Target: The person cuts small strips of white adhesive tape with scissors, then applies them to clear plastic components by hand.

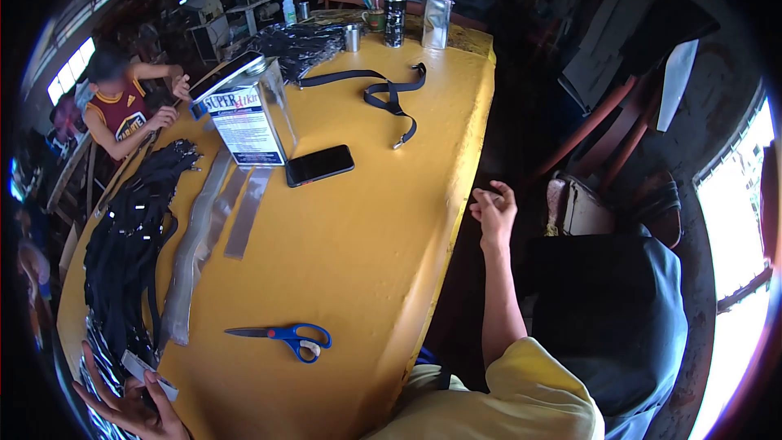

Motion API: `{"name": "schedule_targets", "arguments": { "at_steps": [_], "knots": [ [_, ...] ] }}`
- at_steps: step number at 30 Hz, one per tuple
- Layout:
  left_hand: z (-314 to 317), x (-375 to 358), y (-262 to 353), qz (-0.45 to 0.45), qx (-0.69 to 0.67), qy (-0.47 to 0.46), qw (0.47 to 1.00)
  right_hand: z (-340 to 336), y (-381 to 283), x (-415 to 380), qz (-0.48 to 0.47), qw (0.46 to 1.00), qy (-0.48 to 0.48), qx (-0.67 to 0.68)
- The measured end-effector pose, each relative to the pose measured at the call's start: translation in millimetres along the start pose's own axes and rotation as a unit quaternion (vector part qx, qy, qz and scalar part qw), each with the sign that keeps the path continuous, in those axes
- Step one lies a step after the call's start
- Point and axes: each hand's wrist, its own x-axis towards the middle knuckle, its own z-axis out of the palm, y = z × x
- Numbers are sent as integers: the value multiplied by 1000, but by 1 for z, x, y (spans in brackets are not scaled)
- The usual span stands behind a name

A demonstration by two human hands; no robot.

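At the lower left, my left hand (134, 407) has its fingers spread beside a bundle of black straps (130, 236). A small white strip (155, 376) shows behind its fingertips, overlapping them in this view. My right hand (494, 210) is raised just past the table's right edge, fingers half bent and apart, with nothing seen in it. Between the hands, blue-handled scissors (297, 338) lie on the yellow tabletop (342, 253). Clear plastic strips (199, 248) run beside the black bundle. A black strap with a metal end (391, 102) lies looped farther up.
A contact cement can (248, 126) stands by a black phone (320, 165). A metal cup (351, 37), a dark bottle (394, 16) and a silver tin (437, 21) stand at the far end. Across the table, a person (126, 110) handles a long strip. A black-covered seat (603, 301) is at right.
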Motion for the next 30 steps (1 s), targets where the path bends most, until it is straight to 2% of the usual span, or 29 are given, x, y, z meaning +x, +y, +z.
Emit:
{"name": "schedule_targets", "arguments": {
  "at_steps": [3, 5, 7, 10, 11, 12, 13, 15, 23, 30],
  "knots": [
    [3, 0, 9, 19, 33, 2, 999, 22, -50, -24, -107, 992, -6, 70],
    [8, -5, 16, 7, 31, 4, 999, 45, -76, -50, -164, 979, -74, 98],
    [17, -12, 17, 15, 6, 55, 998, 74, -102, -88, -177, 967, -167, 82],
    [22, -16, 24, 50, -40, 15, 998, 116, -102, -149, -202, 895, -394, 52],
    [24, -17, 25, 67, -45, 10, 997, 128, -105, -171, -222, 856, -465, 34],
    [24, -20, 30, 45, -45, 6, 998, 136, -109, -188, -241, 811, -533, 16],
    [24, -24, 22, 57, -57, 9, 997, 143, -113, -200, -239, 807, -540, 22],
    [23, -29, 25, 52, -98, -14, 994, 159, -117, -224, -214, 745, -630, 43],
    [10, -20, 33, 116, -119, -127, 978, 192, -149, -257, -229, 680, -695, 29],
    [13, -20, 32, 117, -132, -128, 976, 196, -162, -265, -302, 633, -713, 22]
  ]
}}
